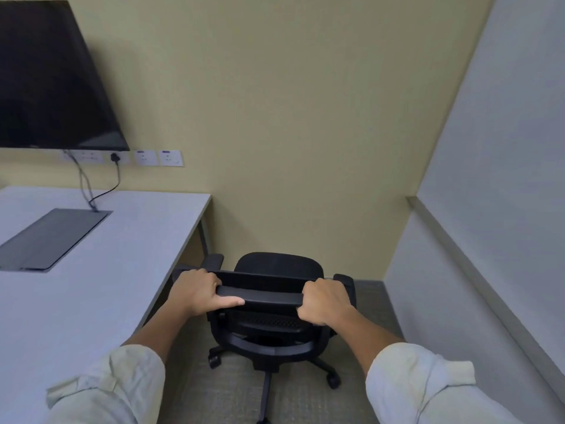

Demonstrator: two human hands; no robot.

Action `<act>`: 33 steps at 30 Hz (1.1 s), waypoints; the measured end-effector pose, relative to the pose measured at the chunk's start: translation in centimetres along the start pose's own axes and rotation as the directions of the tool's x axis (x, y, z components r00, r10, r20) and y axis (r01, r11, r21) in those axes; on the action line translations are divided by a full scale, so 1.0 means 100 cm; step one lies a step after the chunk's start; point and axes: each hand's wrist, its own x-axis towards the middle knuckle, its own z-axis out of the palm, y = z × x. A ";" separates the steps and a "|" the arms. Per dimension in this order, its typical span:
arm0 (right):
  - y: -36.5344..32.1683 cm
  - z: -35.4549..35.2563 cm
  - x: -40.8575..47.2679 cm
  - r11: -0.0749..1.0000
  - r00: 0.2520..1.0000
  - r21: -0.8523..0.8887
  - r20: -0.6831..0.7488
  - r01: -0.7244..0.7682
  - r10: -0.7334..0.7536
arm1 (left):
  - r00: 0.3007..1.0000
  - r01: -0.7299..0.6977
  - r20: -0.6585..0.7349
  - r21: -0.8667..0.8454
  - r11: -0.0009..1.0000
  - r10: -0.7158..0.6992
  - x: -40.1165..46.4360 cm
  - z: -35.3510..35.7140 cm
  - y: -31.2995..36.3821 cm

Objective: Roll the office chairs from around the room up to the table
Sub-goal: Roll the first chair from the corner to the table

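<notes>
A black office chair on castors stands on the carpet just right of the white table, seen from behind and above. My left hand grips the left end of the chair's top backrest bar, with the thumb lying along the bar. My right hand is wrapped around the bar's right end. The chair's left armrest is close to the table's right edge. Its seat faces the yellow wall.
A dark screen hangs on the yellow wall above the table, with wall sockets and cables below it. A grey cable hatch is set in the tabletop. A white wall with a rail closes in the right side.
</notes>
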 end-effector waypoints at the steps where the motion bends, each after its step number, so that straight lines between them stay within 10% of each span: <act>1: 0.005 0.000 0.008 1.000 1.000 -0.007 -0.001 0.010 -0.010 | 1.000 0.014 -0.003 -0.005 1.000 -0.014 0.002 0.000 0.002; 15: 0.093 -0.006 0.031 0.948 0.949 -0.059 0.065 0.314 -0.310 | 0.930 0.363 -0.064 0.003 0.932 -0.362 -0.030 0.001 0.116; 33: 0.097 -0.021 0.138 0.727 0.736 -0.124 0.056 0.676 -0.675 | 0.680 0.730 -0.168 0.064 0.681 -0.713 -0.026 -0.004 0.175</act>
